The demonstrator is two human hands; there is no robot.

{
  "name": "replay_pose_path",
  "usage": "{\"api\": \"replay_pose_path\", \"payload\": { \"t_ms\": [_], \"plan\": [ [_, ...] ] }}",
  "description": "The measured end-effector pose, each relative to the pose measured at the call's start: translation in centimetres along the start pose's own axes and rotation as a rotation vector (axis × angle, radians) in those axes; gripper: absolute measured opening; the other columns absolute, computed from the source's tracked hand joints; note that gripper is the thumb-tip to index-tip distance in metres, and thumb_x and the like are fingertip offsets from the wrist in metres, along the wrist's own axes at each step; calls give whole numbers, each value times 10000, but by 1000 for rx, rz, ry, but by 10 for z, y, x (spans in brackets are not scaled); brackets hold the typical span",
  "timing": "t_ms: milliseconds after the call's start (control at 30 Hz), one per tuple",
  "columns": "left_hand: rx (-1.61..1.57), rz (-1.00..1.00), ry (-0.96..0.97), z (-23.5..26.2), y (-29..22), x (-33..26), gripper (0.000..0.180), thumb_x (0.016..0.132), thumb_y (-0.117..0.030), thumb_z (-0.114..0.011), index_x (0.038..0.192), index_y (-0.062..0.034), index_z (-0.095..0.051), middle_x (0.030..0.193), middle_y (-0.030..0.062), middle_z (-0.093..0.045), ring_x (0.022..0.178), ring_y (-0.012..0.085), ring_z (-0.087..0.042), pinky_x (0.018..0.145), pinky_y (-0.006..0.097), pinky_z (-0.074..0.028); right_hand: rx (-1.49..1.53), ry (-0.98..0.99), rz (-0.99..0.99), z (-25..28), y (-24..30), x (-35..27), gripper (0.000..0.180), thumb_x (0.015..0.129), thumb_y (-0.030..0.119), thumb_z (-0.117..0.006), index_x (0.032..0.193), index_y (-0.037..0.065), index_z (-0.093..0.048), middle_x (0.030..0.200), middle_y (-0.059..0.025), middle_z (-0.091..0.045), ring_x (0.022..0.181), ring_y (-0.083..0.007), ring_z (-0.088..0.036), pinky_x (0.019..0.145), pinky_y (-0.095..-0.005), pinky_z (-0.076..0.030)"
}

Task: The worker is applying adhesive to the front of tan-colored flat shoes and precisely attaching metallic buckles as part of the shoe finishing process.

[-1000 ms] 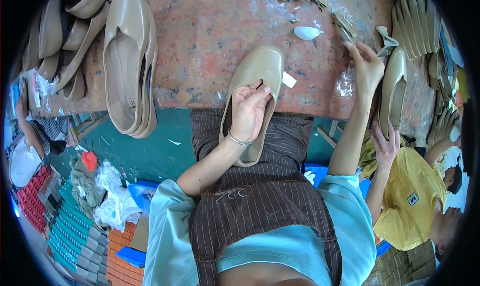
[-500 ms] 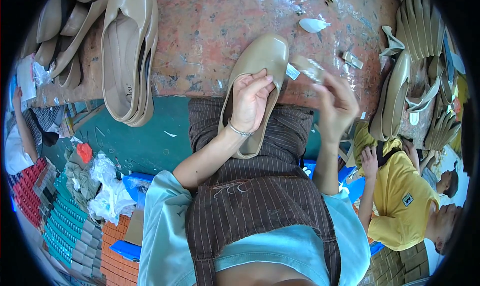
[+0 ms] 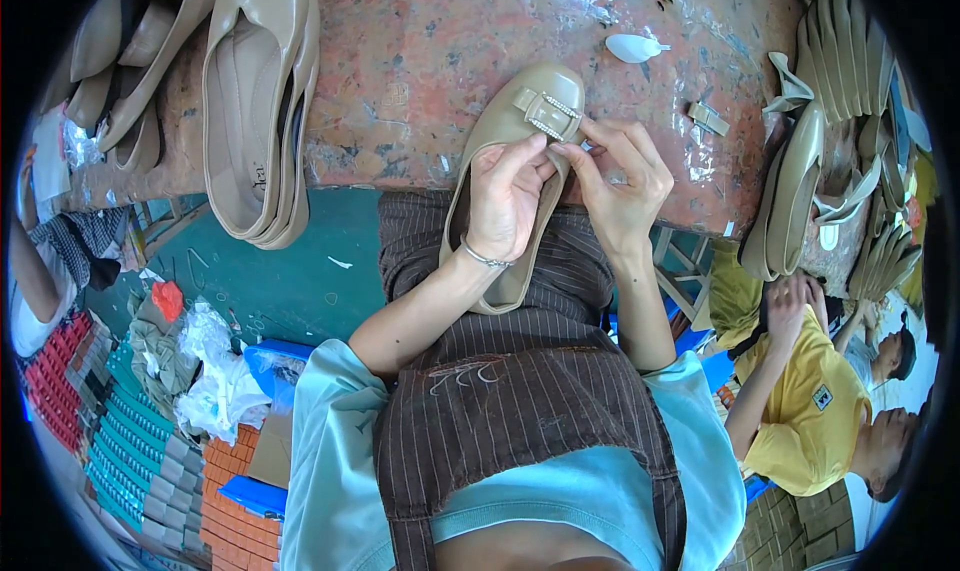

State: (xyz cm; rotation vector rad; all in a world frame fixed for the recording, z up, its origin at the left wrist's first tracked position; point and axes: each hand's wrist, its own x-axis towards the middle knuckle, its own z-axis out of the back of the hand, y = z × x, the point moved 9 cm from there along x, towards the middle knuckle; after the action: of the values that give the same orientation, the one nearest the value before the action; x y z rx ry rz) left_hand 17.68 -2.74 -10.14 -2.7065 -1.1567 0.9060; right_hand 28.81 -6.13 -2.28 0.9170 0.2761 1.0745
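A beige flat shoe [image 3: 487,126] lies across the table's near edge and my lap, toe pointing away from me. On its toe sits a beige bow [image 3: 524,101] with a sparkling, stone-set buckle. My left hand [image 3: 503,199] is closed on the shoe at its opening, some fingers inside, the thumb near the bow. My right hand [image 3: 627,183] is closed in a pinch at the right end of the bow, beside the toe. The fingertips of both hands nearly meet there, and what lies exactly between them is partly hidden.
Nested beige shoes [image 3: 292,101] stand to the left, and more shoes [image 3: 795,186] are piled at the right. A small white bottle [image 3: 632,48] and a loose beige bow [image 3: 708,119] lie on the worn table [image 3: 400,61]. A person in yellow [image 3: 810,401] sits at right.
My right hand has moved left, bringing the bow onto the shoe's toe. My left hand keeps its hold, its thumb shifted toward the bow.
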Motion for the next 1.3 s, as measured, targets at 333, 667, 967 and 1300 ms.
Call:
{"api": "replay_pose_path", "payload": {
  "t_ms": [333, 667, 967, 1300],
  "plan": [
    [289, -31, -181, 6, 3, 3, 195, 893, -79, -624, 1073, -6, -618, 1002, 71, -668, 908, 123, -626, 799, 278, -497, -15, 16, 15, 0, 5, 5, 294, 642, 9, -788, 924, 15, -705, 831, -94, -638, 728, -186, -624, 578, -282, -510],
    [247, -93, -209, -2, 0, 3, 139, 893, -103, -634, 953, 20, -655, 870, 57, -670, 761, 72, -613, 659, 203, -485, 158, 52, -128, -4, -7, 9, 340, 668, 15, -778, 997, 38, -697, 817, -69, -628, 681, -133, -596, 570, -250, -510],
    [129, -9, -135, 1, 2, 4, 486, 983, -421, -405, 1184, -2, -548, 1102, 152, -652, 1010, 207, -621, 942, 355, -442, 97, 74, -56, -5, -1, 12, 326, 667, 33, -778, 986, 71, -721, 803, -68, -632, 675, -144, -598, 544, -247, -501],
    [270, -86, -240, 4, 3, 5, 228, 922, -206, -609, 1044, -14, -614, 998, 92, -659, 850, 143, -645, 742, 268, -525, 35, 50, -6, -4, -1, 9, 327, 659, 53, -786, 978, 53, -719, 806, -81, -629, 684, -163, -608, 530, -251, -476]
  ]
}}
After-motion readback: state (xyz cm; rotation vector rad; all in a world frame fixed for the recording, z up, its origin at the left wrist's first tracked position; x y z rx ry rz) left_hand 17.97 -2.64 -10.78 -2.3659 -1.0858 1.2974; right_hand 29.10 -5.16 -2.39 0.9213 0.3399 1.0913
